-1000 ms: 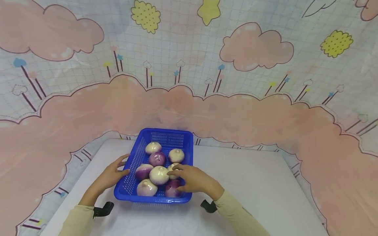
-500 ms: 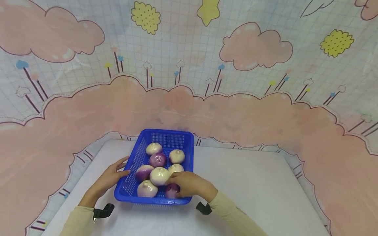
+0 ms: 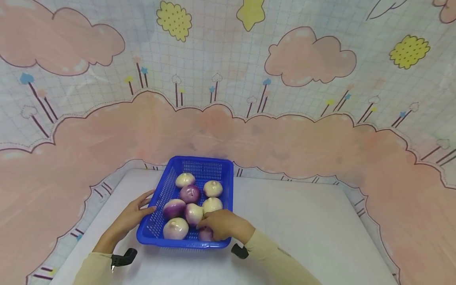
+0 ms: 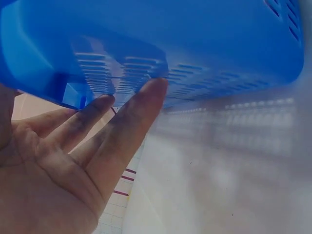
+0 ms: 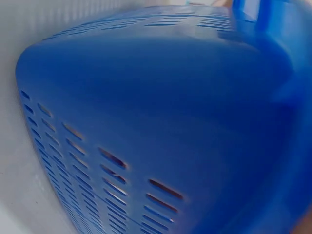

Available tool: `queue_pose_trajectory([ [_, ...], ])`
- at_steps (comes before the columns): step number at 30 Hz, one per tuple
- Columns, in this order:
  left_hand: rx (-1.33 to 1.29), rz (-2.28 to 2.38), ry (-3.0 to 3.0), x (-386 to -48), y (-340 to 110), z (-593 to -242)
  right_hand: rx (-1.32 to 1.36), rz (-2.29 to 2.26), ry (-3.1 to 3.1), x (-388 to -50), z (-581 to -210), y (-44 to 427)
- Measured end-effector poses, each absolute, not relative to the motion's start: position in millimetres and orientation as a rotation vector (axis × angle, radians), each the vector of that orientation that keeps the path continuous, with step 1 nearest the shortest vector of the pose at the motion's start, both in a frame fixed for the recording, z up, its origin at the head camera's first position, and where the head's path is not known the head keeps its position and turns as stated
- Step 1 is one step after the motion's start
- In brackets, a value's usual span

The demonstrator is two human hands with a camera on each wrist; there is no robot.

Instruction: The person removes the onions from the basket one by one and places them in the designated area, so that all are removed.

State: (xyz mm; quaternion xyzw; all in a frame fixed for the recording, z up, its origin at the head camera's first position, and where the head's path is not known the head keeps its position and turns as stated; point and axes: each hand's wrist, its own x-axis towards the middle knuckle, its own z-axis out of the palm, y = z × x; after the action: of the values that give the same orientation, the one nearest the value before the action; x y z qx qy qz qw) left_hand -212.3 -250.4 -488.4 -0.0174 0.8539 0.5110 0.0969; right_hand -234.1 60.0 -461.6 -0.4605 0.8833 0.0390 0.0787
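Observation:
A blue perforated plastic basket (image 3: 228, 186) holds several glossy onions, some purple, some mostly white. My right hand (image 3: 226, 225) reaches over its near right side, with curled fingers gripping a purplish onion (image 3: 205, 234) in the near right corner; the hand hides part of that onion. Beside the fingertips lies a white-and-purple onion (image 3: 194, 214). A whitish onion (image 3: 212, 205) lies just beyond the hand. My left hand (image 3: 130, 215) rests against the basket's left side, its fairly straight fingers (image 4: 129, 129) touching the slotted wall in the left wrist view. The right wrist view shows mostly basket wall (image 5: 146, 92).
The basket stands on a white-covered table (image 3: 292, 221). Other onions lie in it: a purple one (image 3: 190, 194), a white one (image 3: 185, 180) at the far left, and a pale one (image 3: 175, 228) near left. A patterned cloth (image 3: 285, 138) hangs behind the table.
My right hand has lowered into the near right corner and closed its fingers on the onion there, which has turned. The neighbouring white onion has rolled, showing purple. My left hand stays at the basket.

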Motion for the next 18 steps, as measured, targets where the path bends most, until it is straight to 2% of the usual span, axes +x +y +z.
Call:
queue_pose_trajectory([
  [9, -0.028, 1.535, 2.519, -212.3, -250.5, -488.6, -1.396, 0.134, 2.617, -237.9, -463.6, 56.1],
  [18, -0.015, 1.495, 2.556, -210.8, -251.0, -488.9, -1.351, -0.052, 2.632, -236.8, -453.7, 62.9],
])
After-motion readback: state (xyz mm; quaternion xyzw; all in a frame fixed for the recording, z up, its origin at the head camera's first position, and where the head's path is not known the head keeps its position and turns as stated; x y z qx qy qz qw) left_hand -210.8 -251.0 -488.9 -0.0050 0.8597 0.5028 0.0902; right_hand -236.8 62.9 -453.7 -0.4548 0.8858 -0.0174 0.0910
